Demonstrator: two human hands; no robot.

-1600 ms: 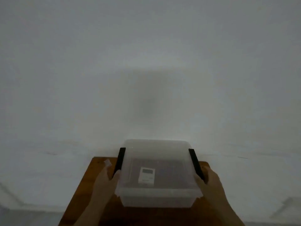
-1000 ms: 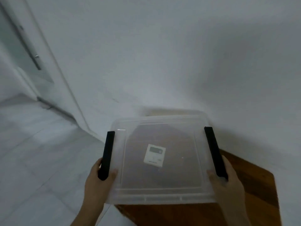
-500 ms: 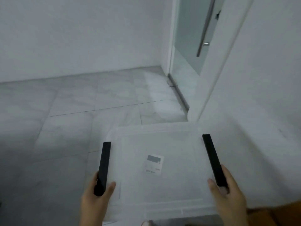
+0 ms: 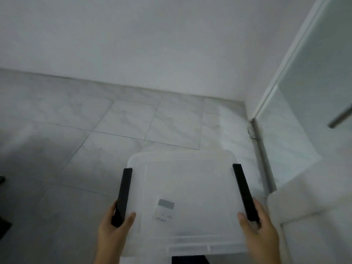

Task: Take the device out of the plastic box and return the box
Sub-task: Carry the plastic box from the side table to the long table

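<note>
A person is holding a clear, lidded plastic box out over the grey marble-tiled floor, with the left hand and the right hand each wrapping around the near end of a black side latch. The small white rectangular device with a grey screen is lying flat inside the box, showing through the lid, nearer the person's side.

Both forearms run off the bottom edge; the small white device with a grey screen is hazy through the lid, its markings unreadable
</note>
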